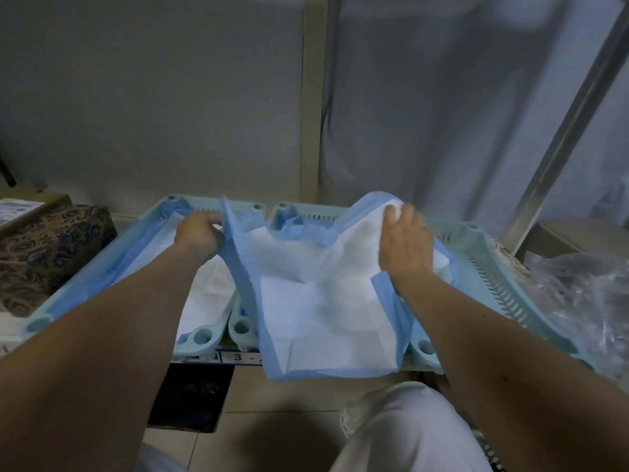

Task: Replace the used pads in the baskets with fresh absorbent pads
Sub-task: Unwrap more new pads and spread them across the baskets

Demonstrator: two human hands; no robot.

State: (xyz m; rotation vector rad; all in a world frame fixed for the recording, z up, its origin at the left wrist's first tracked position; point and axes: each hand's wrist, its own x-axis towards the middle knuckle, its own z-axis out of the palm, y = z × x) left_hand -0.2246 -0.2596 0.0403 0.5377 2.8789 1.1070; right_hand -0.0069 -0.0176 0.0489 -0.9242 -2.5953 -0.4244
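Two pale green plastic baskets stand side by side in front of me. The left basket (pixel 207 338) is lined with a blue-edged white pad (pixel 200 294). Over the right basket (pixel 493 267) I hold a half-unfolded white absorbent pad with a blue border (pixel 316 311); its front edge hangs past the basket's near rim. My left hand (pixel 199 235) pinches the pad's upper left blue edge. My right hand (pixel 405 243) grips its upper right part, fingers curled over the white side. Whether another pad lies under it in the right basket is hidden.
A dark patterned box (pixel 51 253) sits left of the baskets. Crumpled clear plastic wrap (pixel 578 301) lies to the right. A grey wall and curtain (pixel 442 114) close the back. A label reading "3 -" (pixel 240 357) is on the shelf edge. My white-clothed knee (pixel 401 434) is below.
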